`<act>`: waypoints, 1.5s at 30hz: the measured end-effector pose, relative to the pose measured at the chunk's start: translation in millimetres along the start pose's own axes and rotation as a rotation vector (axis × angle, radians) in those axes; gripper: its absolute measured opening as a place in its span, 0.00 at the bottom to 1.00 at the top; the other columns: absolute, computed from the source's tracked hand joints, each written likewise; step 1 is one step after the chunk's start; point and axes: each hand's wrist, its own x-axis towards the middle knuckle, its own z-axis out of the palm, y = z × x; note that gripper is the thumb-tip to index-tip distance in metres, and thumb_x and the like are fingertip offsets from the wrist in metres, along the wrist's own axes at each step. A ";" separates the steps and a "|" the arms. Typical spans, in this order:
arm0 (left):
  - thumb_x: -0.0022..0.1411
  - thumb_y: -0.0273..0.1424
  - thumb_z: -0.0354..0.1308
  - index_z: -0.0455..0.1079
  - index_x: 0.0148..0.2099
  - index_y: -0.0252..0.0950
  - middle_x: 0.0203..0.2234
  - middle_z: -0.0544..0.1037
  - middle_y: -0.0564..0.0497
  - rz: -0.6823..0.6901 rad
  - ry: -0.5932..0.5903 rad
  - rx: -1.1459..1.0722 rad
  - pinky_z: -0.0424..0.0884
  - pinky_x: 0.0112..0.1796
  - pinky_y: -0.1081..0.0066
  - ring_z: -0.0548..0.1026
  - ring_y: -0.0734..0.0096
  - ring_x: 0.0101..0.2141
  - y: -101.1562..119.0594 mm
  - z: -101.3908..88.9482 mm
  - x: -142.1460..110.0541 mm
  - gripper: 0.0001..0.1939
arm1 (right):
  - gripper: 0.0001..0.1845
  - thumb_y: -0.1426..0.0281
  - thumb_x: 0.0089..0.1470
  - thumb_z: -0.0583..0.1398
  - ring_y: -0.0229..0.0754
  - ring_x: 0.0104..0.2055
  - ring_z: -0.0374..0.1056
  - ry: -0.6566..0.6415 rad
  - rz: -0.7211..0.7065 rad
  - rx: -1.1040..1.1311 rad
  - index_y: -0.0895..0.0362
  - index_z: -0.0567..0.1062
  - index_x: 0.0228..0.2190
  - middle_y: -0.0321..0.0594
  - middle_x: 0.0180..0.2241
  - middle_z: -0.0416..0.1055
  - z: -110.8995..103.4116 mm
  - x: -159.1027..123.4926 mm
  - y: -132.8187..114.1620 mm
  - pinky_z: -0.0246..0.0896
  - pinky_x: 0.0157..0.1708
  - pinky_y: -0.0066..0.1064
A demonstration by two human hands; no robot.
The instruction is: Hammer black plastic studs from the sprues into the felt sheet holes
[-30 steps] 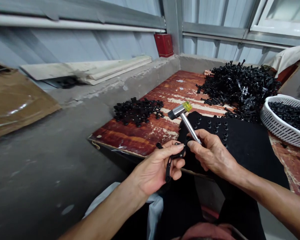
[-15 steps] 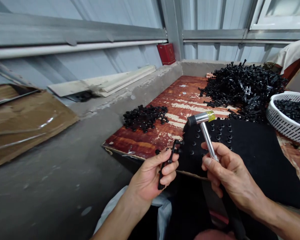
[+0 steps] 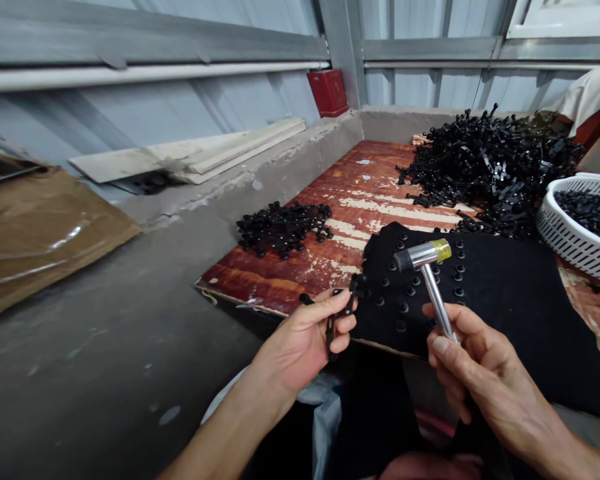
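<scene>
My left hand [image 3: 307,337] is closed on a black plastic part [image 3: 341,317], held just off the near left corner of a black mat [image 3: 510,293]. Small black studs [image 3: 405,290] stand in rows on that mat. My right hand [image 3: 480,370] grips the metal handle of a small hammer [image 3: 433,277]. Its chrome head with a yellow tip hovers over the studs.
A worn red board [image 3: 365,193] carries the mat, a small pile of black parts [image 3: 283,227] at its left and a large heap of black parts [image 3: 490,167] at the back. A white basket [image 3: 565,237] of black pieces sits right. Concrete ledge [image 3: 130,313] lies left.
My hands have drawn apart. The right hand pulled back to the right with the hammer, whose head now hangs over the mat. The left hand keeps the black part.
</scene>
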 end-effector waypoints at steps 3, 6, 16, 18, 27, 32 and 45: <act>0.58 0.19 0.55 0.65 0.29 0.32 0.20 0.66 0.57 0.008 0.023 0.048 0.56 0.10 0.82 0.62 0.83 0.13 -1.8 2.9 4.1 0.06 | 0.26 0.53 0.56 0.61 0.25 0.14 0.49 0.039 0.001 -0.014 0.55 0.63 0.48 0.23 0.20 0.59 -5.8 -5.5 3.9 0.50 0.11 0.17; 0.57 0.20 0.56 0.66 0.28 0.31 0.20 0.66 0.57 -0.014 0.014 0.066 0.56 0.10 0.81 0.61 0.84 0.13 -2.4 4.3 6.6 0.06 | 0.25 0.53 0.55 0.61 0.26 0.14 0.51 0.090 -0.010 -0.037 0.55 0.64 0.47 0.24 0.20 0.59 -12.3 -9.3 9.4 0.50 0.11 0.17; 0.57 0.21 0.57 0.65 0.26 0.32 0.16 0.66 0.59 -0.060 0.035 0.113 0.57 0.10 0.80 0.61 0.83 0.12 -1.1 7.5 7.0 0.08 | 0.22 0.56 0.55 0.63 0.27 0.15 0.53 0.163 -0.021 -0.036 0.52 0.67 0.48 0.27 0.23 0.62 -23.5 -17.5 19.2 0.52 0.11 0.18; 0.58 0.21 0.57 0.65 0.26 0.32 0.16 0.66 0.59 -0.051 0.040 0.120 0.57 0.10 0.80 0.60 0.83 0.11 -1.1 8.7 7.2 0.09 | 0.22 0.56 0.55 0.63 0.27 0.15 0.53 0.168 -0.028 -0.035 0.52 0.68 0.48 0.27 0.23 0.61 -23.3 -17.8 18.9 0.52 0.11 0.18; 0.57 0.23 0.58 0.65 0.27 0.32 0.18 0.69 0.57 -0.017 0.029 0.173 0.57 0.11 0.80 0.60 0.84 0.12 -3.8 8.4 10.3 0.08 | 0.22 0.55 0.56 0.62 0.27 0.16 0.52 0.177 -0.017 -0.065 0.51 0.69 0.49 0.29 0.26 0.62 -22.5 -20.8 19.1 0.52 0.11 0.18; 0.57 0.23 0.59 0.64 0.27 0.33 0.18 0.68 0.57 -0.002 0.022 0.180 0.57 0.11 0.80 0.60 0.83 0.12 -5.2 5.8 11.5 0.08 | 0.22 0.54 0.57 0.60 0.28 0.16 0.51 0.152 -0.010 -0.115 0.51 0.69 0.50 0.28 0.23 0.60 -21.9 -21.3 18.4 0.50 0.11 0.19; 0.52 0.21 0.62 0.65 0.26 0.33 0.16 0.66 0.59 0.061 0.073 0.174 0.58 0.10 0.78 0.60 0.81 0.12 -8.2 7.4 11.1 0.08 | 0.36 0.79 0.60 0.48 0.43 0.37 0.70 -0.063 -0.579 -1.015 0.49 0.49 0.67 0.47 0.43 0.70 -21.5 -8.8 1.0 0.71 0.38 0.35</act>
